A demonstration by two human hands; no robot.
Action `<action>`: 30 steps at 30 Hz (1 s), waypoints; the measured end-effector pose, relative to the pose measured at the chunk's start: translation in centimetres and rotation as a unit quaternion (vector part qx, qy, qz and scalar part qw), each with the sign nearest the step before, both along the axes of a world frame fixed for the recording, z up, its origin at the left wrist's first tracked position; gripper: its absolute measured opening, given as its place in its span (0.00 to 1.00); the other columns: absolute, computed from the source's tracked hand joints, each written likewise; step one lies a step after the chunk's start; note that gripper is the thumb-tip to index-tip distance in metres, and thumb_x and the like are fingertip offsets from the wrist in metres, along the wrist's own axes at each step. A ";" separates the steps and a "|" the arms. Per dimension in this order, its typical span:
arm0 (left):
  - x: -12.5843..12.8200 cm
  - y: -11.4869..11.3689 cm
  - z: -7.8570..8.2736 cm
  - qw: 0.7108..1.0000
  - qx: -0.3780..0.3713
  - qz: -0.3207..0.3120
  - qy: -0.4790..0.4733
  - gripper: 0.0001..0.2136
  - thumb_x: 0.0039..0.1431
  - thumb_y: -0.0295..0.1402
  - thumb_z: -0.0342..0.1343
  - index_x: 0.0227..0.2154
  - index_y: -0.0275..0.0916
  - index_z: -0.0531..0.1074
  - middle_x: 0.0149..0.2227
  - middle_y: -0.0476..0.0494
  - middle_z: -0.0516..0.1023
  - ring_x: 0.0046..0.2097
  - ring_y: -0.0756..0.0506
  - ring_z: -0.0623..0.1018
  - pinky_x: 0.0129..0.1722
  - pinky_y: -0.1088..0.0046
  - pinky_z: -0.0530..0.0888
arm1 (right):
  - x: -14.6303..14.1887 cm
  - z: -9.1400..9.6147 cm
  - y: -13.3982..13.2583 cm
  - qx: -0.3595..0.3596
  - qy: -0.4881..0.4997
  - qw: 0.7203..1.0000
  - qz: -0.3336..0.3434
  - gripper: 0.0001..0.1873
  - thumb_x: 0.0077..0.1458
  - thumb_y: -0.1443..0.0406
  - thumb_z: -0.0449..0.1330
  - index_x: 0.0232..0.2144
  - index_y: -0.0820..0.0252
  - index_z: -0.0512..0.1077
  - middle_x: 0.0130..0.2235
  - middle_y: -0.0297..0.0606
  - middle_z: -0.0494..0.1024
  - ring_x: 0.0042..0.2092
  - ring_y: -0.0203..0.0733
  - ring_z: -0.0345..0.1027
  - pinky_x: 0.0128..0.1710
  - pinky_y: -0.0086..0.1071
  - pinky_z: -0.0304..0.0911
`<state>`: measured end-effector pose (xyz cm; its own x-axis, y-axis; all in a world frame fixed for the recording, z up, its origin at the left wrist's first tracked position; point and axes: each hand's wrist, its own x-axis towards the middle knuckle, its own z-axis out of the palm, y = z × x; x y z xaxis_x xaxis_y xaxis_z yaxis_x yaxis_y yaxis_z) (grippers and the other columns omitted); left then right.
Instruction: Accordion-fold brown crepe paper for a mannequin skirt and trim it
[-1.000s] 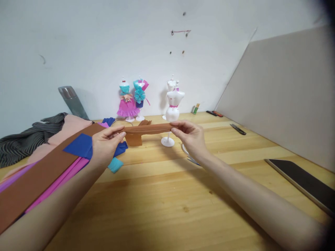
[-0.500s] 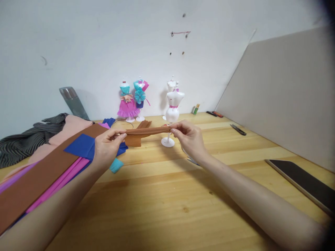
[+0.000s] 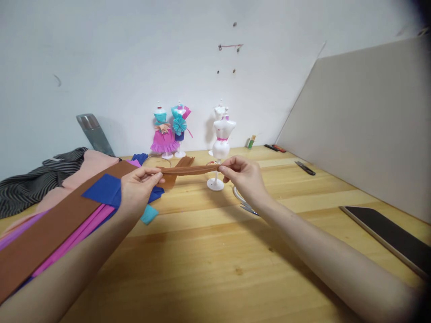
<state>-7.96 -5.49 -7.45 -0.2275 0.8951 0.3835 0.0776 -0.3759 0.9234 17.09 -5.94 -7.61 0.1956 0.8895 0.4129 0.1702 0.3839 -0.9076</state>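
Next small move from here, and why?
Probably bring the folded brown crepe-like strip toward the pink-banded white plastic mannequin: the left hand and right hand pinch the strip, stretched between them, and the mannequin stands largely bare behind it.

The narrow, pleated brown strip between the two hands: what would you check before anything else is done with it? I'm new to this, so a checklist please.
1. Left hand has a grip on the narrow, pleated brown strip: ok, pinched between thumb and fingers.
2. Right hand has a grip too: ok, pinched the same way.
3. Strip held without sagging: ok, nearly straight.
4. Pleats fastened: cannot tell.
5. Glossy white dress form with pink waistband upright: ok, on its round base.
6. Silver-bladed scissors fully visible: not ok, partly hidden by the right hand and wrist.
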 end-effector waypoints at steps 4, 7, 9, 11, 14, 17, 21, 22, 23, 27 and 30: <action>0.1 -0.3 0.2 1.000 0.015 0.018 -0.001 0.07 0.41 0.34 0.67 0.24 0.39 0.77 0.24 0.47 0.78 0.27 0.45 0.80 0.33 0.67 0.79 | -0.1 0.1 -0.2 0.002 0.029 1.000 -0.002 0.08 0.39 0.63 0.66 0.21 0.60 0.71 0.19 0.31 0.72 0.22 0.34 0.65 0.24 0.30 0.60; 0.1 -0.4 0.2 0.999 0.021 0.027 0.001 0.06 0.41 0.34 0.67 0.24 0.40 0.78 0.23 0.47 0.79 0.27 0.45 0.79 0.33 0.65 0.80 | -0.2 0.1 -0.2 0.014 0.047 0.999 0.002 0.08 0.38 0.63 0.66 0.20 0.60 0.72 0.21 0.32 0.73 0.22 0.34 0.65 0.24 0.30 0.60; 0.1 -0.4 0.2 0.999 0.027 0.029 0.001 0.06 0.41 0.34 0.67 0.24 0.40 0.78 0.23 0.47 0.79 0.27 0.45 0.79 0.34 0.64 0.80 | -0.2 0.0 -0.2 0.024 0.055 0.998 0.006 0.07 0.37 0.64 0.67 0.20 0.60 0.71 0.22 0.32 0.73 0.23 0.33 0.64 0.24 0.30 0.61; 0.0 -0.3 0.2 0.999 0.036 0.030 0.000 0.06 0.41 0.34 0.67 0.24 0.40 0.78 0.22 0.48 0.78 0.26 0.46 0.79 0.33 0.65 0.80 | -0.3 0.0 -0.2 0.033 0.060 0.998 0.005 0.07 0.37 0.65 0.67 0.19 0.60 0.71 0.24 0.33 0.74 0.24 0.33 0.64 0.25 0.31 0.61; 0.0 -0.3 0.2 0.999 0.037 0.032 0.001 0.07 0.41 0.33 0.67 0.25 0.39 0.78 0.22 0.47 0.78 0.26 0.46 0.78 0.32 0.67 0.80 | -0.3 -0.1 -0.1 0.039 0.068 0.997 0.000 0.08 0.36 0.65 0.67 0.18 0.60 0.71 0.24 0.32 0.73 0.24 0.33 0.63 0.26 0.31 0.60; -0.1 -0.1 0.0 0.999 0.038 0.036 0.010 0.06 0.41 0.33 0.67 0.25 0.39 0.79 0.22 0.48 0.78 0.25 0.46 0.78 0.29 0.69 0.79 | -0.3 -0.2 -0.1 0.029 0.066 0.997 -0.010 0.08 0.35 0.65 0.68 0.18 0.60 0.71 0.21 0.31 0.71 0.23 0.32 0.61 0.24 0.30 0.57; -0.3 0.1 -0.3 0.997 0.054 0.044 0.028 0.05 0.42 0.32 0.66 0.25 0.40 0.79 0.21 0.49 0.77 0.24 0.49 0.76 0.25 0.74 0.76 | -0.3 -0.3 0.0 0.016 0.053 0.998 -0.019 0.08 0.36 0.64 0.67 0.19 0.61 0.71 0.19 0.30 0.70 0.22 0.31 0.59 0.22 0.29 0.55; -0.3 0.1 -0.4 0.997 0.056 0.044 0.032 0.05 0.42 0.32 0.66 0.25 0.40 0.79 0.20 0.49 0.77 0.24 0.49 0.76 0.25 0.75 0.76 | -0.2 -0.4 0.0 0.020 0.050 0.998 -0.018 0.08 0.37 0.64 0.67 0.19 0.61 0.70 0.19 0.29 0.69 0.22 0.31 0.58 0.22 0.28 0.54; -0.4 0.2 -0.5 0.997 0.058 0.043 0.038 0.05 0.42 0.32 0.66 0.26 0.40 0.79 0.20 0.49 0.77 0.23 0.50 0.76 0.25 0.75 0.75 | -0.2 -0.6 0.1 0.028 0.049 0.998 -0.015 0.08 0.37 0.65 0.66 0.20 0.60 0.70 0.19 0.29 0.68 0.21 0.31 0.57 0.21 0.28 0.53; -0.6 0.3 -0.7 0.994 0.071 0.040 0.068 0.05 0.44 0.33 0.65 0.27 0.40 0.80 0.20 0.50 0.76 0.23 0.50 0.74 0.24 0.74 0.74 | -0.2 -1.1 0.4 0.071 0.061 0.996 0.011 0.07 0.39 0.66 0.65 0.24 0.59 0.70 0.20 0.27 0.67 0.22 0.30 0.57 0.22 0.28 0.53; -0.6 0.4 -0.8 0.992 0.083 0.049 0.086 0.05 0.45 0.33 0.65 0.28 0.41 0.80 0.21 0.50 0.76 0.23 0.50 0.72 0.24 0.74 0.73 | -0.1 -1.5 0.7 0.080 0.050 0.995 0.030 0.05 0.42 0.66 0.64 0.27 0.59 0.73 0.23 0.29 0.69 0.24 0.31 0.58 0.23 0.28 0.54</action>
<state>-8.60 -5.08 -8.20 -0.2285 0.7934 0.5642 0.2714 -0.5046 0.8196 16.94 -5.28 -9.08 0.1905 0.8256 0.5312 0.0541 0.5314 -0.8454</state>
